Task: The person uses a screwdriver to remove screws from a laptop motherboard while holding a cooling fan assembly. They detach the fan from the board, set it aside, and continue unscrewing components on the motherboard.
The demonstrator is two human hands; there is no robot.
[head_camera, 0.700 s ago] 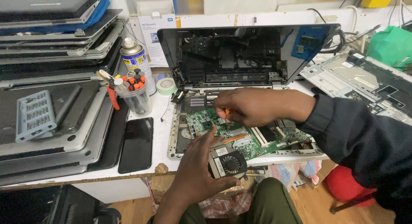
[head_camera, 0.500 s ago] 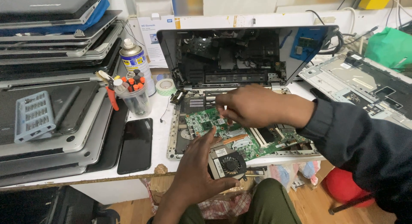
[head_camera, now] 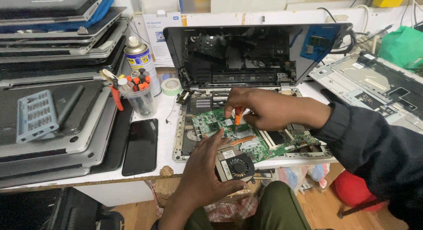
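An opened laptop [head_camera: 246,54] sits on the white bench with its green motherboard [head_camera: 282,142] bared. My right hand [head_camera: 264,109] hovers over the board, fingers closed on a small orange-handled screwdriver [head_camera: 238,116] whose tip points down at the board. My left hand [head_camera: 207,166] rests at the board's near edge, fingers spread, touching the board beside the black cooling fan [head_camera: 235,166] and a copper heat pipe [head_camera: 240,139].
Stacked laptops [head_camera: 57,80] fill the left. A black phone [head_camera: 141,146], a cup of tools [head_camera: 139,95], a spray can [head_camera: 139,58], a tape roll [head_camera: 172,85] and a blue screw tray [head_camera: 37,115] lie nearby. Another laptop chassis [head_camera: 370,84] sits right.
My right hand has shifted slightly with the screwdriver over the board. My left hand stays by the fan.
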